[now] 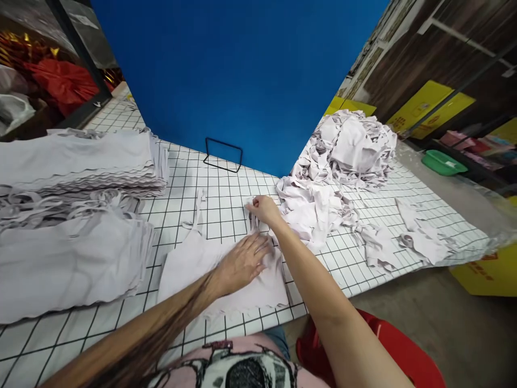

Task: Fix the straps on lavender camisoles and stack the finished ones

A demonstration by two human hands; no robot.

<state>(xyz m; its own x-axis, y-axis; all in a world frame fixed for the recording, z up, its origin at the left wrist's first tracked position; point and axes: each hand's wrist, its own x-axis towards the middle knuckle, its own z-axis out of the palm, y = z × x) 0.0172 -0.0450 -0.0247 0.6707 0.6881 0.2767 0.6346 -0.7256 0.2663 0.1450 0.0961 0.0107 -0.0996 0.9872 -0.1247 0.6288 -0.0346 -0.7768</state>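
Note:
A pale lilac-white camisole (189, 264) lies spread on the grid-patterned table in front of me, its left strap stretched away from me. My left hand (244, 258) rests flat on its right part, fingers extended. Just beyond it, my right hand (263, 210) pinches the camisole's right strap near its top end. A heap of crumpled garments (307, 207) of the same cloth lies right beside my right hand. To the left is a stack of flat camisoles (76, 258) with straps bunched at the top.
Behind that stack sits another folded pile (81, 161). A large blue panel (238, 70) rises at the back, with a black wire frame (223, 155) near its lower edge. Loose pieces (424, 234) lie at the table's right. A red stool (399, 350) stands below the edge.

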